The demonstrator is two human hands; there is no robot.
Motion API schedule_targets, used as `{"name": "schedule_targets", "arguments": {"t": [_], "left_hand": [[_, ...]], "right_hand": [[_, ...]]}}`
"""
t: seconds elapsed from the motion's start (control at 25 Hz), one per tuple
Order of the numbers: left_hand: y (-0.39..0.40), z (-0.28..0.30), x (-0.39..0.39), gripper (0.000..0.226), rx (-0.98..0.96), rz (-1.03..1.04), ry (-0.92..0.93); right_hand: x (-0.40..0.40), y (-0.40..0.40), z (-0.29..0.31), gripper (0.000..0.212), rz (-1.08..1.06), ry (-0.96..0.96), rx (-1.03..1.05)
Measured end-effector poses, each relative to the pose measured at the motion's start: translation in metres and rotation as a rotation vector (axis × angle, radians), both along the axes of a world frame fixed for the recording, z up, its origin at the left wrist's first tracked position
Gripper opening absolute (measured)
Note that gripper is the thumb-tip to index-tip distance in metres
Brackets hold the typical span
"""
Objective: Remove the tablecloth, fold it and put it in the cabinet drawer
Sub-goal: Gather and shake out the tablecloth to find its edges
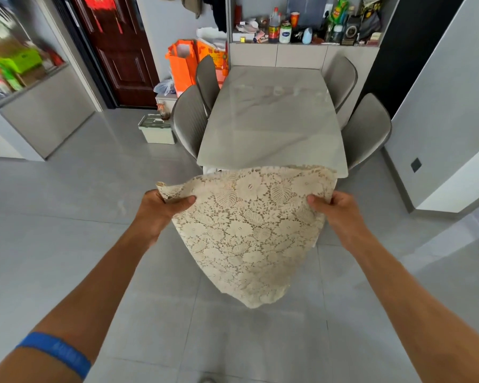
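Fingers of both hands pinch the top edge of the lace tablecloth (249, 230), held in the air just off the near end of the table (274, 125).

Left hand (161, 210) is closed on the cloth's left corner with the thumb on top, and the right hand (333, 207) is closed on the right corner the same way. Below the hands the cloth hangs to a rounded point above the floor, clear of the table. It is cream, openwork, with flowers and leaves, and looks already doubled. I judge it light, limp and easily snagged, so it is best held by corners and edges, not by the open holes.
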State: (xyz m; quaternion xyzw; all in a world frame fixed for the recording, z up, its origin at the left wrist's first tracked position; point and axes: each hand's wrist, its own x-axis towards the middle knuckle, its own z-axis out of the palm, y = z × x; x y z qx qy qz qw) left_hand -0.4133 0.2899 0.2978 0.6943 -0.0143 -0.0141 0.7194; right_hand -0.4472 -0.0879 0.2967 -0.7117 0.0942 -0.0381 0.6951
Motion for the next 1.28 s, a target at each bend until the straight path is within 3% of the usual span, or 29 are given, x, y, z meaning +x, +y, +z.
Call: {"name": "schedule_targets", "arguments": {"t": [0.08, 0.16, 0.24, 0.36, 0.44, 0.56, 0.64, 0.68, 0.76, 0.8, 0.84, 0.88, 1.0, 1.08, 1.28], "left_hand": [[0.002, -0.005, 0.003, 0.035, -0.04, -0.014, 0.04], [0.003, -0.022, -0.013, 0.033, 0.11, -0.008, 0.191], [0.0, -0.038, -0.024, 0.042, 0.176, -0.009, 0.261], [-0.013, -0.038, -0.015, 0.031, -0.007, 0.049, 0.319], [-0.02, -0.033, -0.009, 0.024, 0.114, 0.157, 0.349], [-0.014, -0.041, -0.001, 0.07, 0.182, 0.182, 0.413], [-0.005, -0.047, 0.003, 0.089, 0.336, -0.055, 0.303], [0.0, -0.049, 0.006, 0.082, 0.539, -0.156, 0.201], [-0.003, -0.05, 0.006, 0.041, 1.11, -0.059, -0.108], [-0.008, -0.05, 0.006, 0.024, 1.344, 0.046, -0.226], [-0.012, -0.05, 0.007, 0.014, 1.503, 0.112, -0.304], [-0.014, -0.047, 0.01, 0.009, 1.603, 0.127, -0.368], [-0.007, -0.033, 0.029, 0.01, 1.68, 0.136, -0.517], [-0.007, -0.025, 0.037, 0.013, 1.643, 0.087, -0.508], [-0.002, 0.006, 0.085, 0.011, 1.432, -0.144, -0.438]], "right_hand": [[0.003, -0.004, 0.002, 0.032, -0.003, -0.017, 0.11], [-0.009, -0.006, -0.013, 0.049, 0.037, 0.117, 0.039], [-0.016, -0.004, -0.029, 0.038, 0.013, 0.232, -0.048], [-0.001, -0.009, -0.035, 0.032, -0.081, 0.33, 0.079], [0.004, -0.01, -0.037, 0.032, -0.06, 0.442, 0.008], [0.003, 0.0, -0.051, 0.034, -0.21, 0.461, -0.139], [0.005, 0.007, -0.045, 0.045, -0.165, 0.324, -0.105], [0.008, 0.007, -0.041, 0.052, -0.042, 0.244, -0.19], [0.01, 0.011, -0.036, 0.046, 0.188, 0.081, -0.767], [0.01, 0.016, -0.035, 0.032, 0.127, -0.028, -1.157], [0.01, 0.022, -0.034, 0.021, 0.028, -0.102, -1.42], [0.01, 0.027, -0.03, 0.014, -0.034, -0.149, -1.558], [0.015, 0.032, -0.018, 0.017, -0.051, -0.16, -1.728], [0.019, 0.034, -0.01, 0.017, -0.057, -0.123, -1.75], [0.045, 0.011, 0.011, 0.006, -0.035, -0.108, -1.522]]}}
